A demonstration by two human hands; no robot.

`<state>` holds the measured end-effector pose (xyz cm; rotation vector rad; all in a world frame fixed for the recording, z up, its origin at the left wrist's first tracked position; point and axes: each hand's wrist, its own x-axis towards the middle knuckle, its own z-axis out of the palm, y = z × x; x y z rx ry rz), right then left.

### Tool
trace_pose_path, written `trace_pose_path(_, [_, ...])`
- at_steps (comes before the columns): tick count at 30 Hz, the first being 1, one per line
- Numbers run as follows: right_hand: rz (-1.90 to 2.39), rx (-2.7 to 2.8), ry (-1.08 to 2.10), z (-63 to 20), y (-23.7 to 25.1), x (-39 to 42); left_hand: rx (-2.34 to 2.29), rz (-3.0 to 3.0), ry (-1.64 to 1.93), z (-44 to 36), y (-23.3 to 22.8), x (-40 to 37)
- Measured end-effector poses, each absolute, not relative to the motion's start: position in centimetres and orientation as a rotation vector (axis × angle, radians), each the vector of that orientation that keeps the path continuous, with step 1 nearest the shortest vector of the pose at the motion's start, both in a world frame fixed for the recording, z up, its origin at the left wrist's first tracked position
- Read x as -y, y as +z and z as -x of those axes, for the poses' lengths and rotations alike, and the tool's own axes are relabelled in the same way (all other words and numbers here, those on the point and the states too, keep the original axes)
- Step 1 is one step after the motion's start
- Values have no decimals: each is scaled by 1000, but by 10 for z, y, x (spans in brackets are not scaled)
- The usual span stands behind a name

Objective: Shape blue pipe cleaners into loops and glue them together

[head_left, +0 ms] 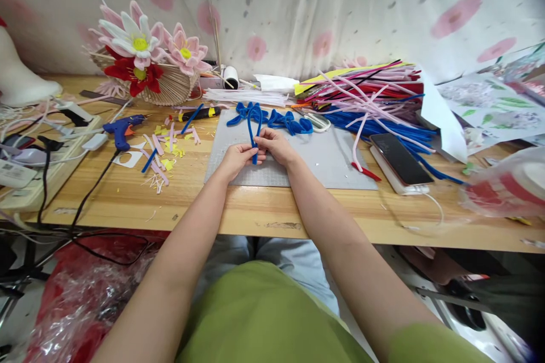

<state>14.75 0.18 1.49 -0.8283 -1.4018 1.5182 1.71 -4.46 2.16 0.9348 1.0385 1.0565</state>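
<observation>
Left hand (240, 160) and right hand (276, 146) observed nearly closed, each pinching the blue pipe cleaner (254, 155), whose stem sits between them and whose loop extends beyond them, over the grey mat (327, 167) near the worktop's (259, 212) front edge.

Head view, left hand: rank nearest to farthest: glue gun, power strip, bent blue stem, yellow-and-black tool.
1. Bent blue stem: in the left hand's grip.
2. Yellow-and-black tool: left, beyond the hand.
3. Glue gun: farther left.
4. Power strip: far left of the table.
</observation>
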Motion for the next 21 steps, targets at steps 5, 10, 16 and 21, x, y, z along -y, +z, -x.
trace_pose_path(5, [807, 1379, 1522, -148, 16, -1, -1035, -954, 1056, -17, 19, 43])
trace_pose_path(10, [776, 1368, 1563, -147, 14, -3, -1051, -980, 1049, -16, 17, 42])
trace_pose_path(16, [655, 1211, 1857, -152, 21, 1, -888, -944, 912, -3, 24, 44])
trace_pose_path(21, [467, 1231, 2131, -153, 19, 3, -822, -776, 911, 4, 28, 41])
